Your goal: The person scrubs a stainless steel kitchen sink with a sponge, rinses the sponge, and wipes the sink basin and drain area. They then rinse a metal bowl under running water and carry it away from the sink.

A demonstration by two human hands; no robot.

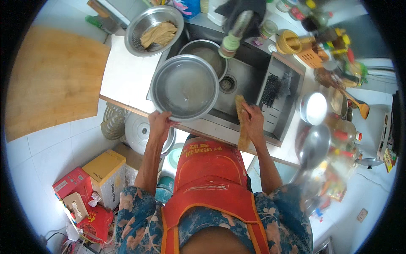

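Observation:
My left hand (160,124) grips the near rim of a round metal basin (185,87), which is tilted over the left side of the sink. My right hand (253,122) holds a tan cloth (242,127) that hangs at the sink's front edge. Behind the basin, a metal pot (206,52) stands in the steel sink (245,73), under a faucet with a green filter head (230,46). A metal colander (154,19) with a tan cloth (159,34) in it sits at the sink's back left corner.
A wooden board (57,79) lies at the left. The sink's right compartment holds a dark scouring pad (271,90). White bowls (314,108), a metal ladle or bowl (315,144) and several bottles crowd the right counter. Below on the left are a lidded pot (142,128) and boxes (106,171).

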